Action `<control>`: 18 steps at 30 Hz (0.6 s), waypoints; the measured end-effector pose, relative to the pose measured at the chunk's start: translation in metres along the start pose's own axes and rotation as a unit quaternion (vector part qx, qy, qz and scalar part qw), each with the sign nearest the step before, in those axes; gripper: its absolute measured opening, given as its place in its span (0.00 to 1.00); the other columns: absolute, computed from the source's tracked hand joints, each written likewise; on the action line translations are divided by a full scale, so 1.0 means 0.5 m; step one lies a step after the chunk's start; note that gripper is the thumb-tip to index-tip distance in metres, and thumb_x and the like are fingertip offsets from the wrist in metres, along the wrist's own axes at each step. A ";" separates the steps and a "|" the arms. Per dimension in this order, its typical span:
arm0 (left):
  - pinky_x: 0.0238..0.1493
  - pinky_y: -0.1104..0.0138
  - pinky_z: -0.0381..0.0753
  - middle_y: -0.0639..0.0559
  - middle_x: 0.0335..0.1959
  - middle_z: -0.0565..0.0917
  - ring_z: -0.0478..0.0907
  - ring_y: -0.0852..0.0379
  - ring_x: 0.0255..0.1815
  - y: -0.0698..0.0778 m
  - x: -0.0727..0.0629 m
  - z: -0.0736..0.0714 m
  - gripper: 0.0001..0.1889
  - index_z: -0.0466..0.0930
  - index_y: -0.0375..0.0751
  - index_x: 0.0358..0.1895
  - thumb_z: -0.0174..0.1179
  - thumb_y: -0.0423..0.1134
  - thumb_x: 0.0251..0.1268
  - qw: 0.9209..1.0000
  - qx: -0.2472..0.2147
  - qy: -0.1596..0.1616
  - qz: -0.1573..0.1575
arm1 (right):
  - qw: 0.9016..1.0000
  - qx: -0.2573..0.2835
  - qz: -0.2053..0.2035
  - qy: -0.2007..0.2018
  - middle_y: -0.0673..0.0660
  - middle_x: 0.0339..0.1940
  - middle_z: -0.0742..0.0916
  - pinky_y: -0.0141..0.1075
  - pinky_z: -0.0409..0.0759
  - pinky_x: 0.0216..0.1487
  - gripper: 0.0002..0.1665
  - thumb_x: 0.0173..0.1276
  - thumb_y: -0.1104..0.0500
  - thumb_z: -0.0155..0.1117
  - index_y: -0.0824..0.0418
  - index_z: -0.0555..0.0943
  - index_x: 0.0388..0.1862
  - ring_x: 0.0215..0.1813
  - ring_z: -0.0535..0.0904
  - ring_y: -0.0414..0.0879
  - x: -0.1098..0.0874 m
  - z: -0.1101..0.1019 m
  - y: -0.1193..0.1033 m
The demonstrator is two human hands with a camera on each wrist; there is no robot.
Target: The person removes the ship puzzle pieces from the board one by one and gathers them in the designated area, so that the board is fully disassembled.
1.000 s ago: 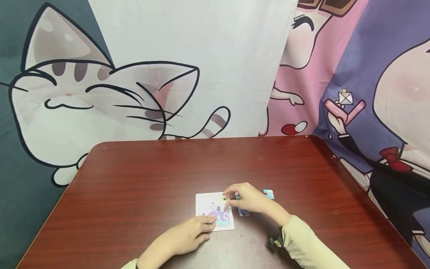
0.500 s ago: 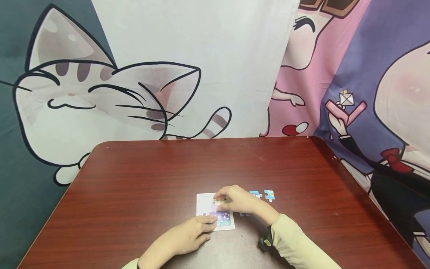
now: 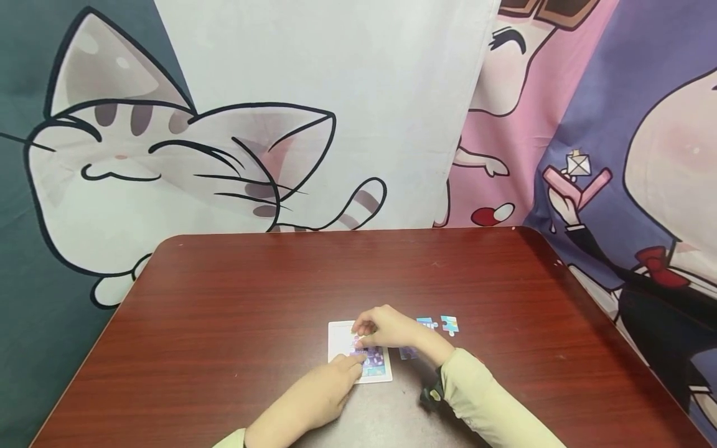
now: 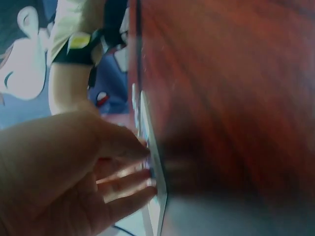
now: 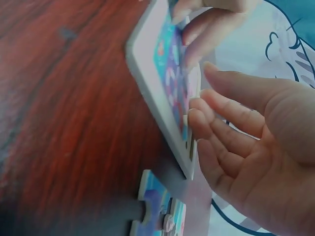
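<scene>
A white-framed jigsaw puzzle board (image 3: 338,341) lies on the table, its lower right part filled with purple and blue pieces. My left hand (image 3: 329,387) rests on the board's lower left, fingertips on the picture; the left wrist view shows them at the frame's edge. Over the board's upper part, my right hand (image 3: 388,327) has its thumb and fingers bent around a small puzzle piece (image 5: 185,122). That piece is mostly hidden by the fingers. In the right wrist view the right fingertips touch the board's surface, close to the left fingers.
Right of the board lie several loose puzzle pieces: a blue one (image 3: 425,323), a light blue one (image 3: 450,325) and a purple one (image 3: 407,353), partly behind the right wrist. The reddish-brown table (image 3: 252,292) ends at a cartoon-printed cloth (image 3: 414,124).
My right hand has moved left over the board with the piece, uncovering loose pieces on the right. My left hand has shifted slightly, its fingers now closer together on the board.
</scene>
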State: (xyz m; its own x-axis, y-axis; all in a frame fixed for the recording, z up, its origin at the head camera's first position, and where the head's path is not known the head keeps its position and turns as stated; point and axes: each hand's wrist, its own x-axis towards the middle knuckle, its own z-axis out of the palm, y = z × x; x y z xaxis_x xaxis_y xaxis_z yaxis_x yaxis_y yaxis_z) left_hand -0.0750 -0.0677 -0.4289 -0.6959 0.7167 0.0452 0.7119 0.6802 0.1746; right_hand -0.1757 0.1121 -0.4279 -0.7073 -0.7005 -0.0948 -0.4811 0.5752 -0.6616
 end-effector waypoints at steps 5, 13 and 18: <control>0.41 0.72 0.81 0.50 0.60 0.75 0.73 0.56 0.53 0.018 -0.001 0.009 0.14 0.70 0.42 0.42 0.61 0.31 0.52 0.998 0.070 0.001 0.001 | 0.999 0.022 0.034 -0.009 0.46 0.26 0.84 0.26 0.78 0.36 0.11 0.55 0.59 0.71 0.62 0.83 0.36 0.29 0.78 0.34 0.004 -0.004 -0.006; 0.27 0.76 0.78 0.53 0.57 0.77 0.73 0.59 0.46 0.014 0.003 0.020 0.15 0.69 0.44 0.40 0.62 0.33 0.48 0.990 0.130 0.043 0.029 | 0.996 0.033 0.084 -0.004 0.46 0.23 0.85 0.27 0.77 0.30 0.07 0.53 0.57 0.71 0.59 0.85 0.30 0.25 0.78 0.37 0.021 -0.006 -0.012; 0.42 0.71 0.81 0.54 0.57 0.76 0.74 0.58 0.52 0.011 0.008 0.018 0.24 0.71 0.42 0.56 0.60 0.36 0.52 0.989 0.136 0.034 0.043 | 0.988 0.079 0.130 0.002 0.49 0.25 0.87 0.32 0.78 0.33 0.07 0.53 0.57 0.71 0.60 0.86 0.28 0.28 0.79 0.41 0.022 -0.009 -0.019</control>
State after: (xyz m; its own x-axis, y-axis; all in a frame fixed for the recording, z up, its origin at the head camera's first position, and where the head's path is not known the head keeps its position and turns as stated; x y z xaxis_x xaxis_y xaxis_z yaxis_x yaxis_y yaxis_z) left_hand -0.0729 -0.0597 -0.4365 -0.6302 0.7676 0.1168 0.7610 0.6404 -0.1032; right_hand -0.1812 0.1007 -0.4193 -0.7988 -0.5355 -0.2740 -0.1954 0.6618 -0.7238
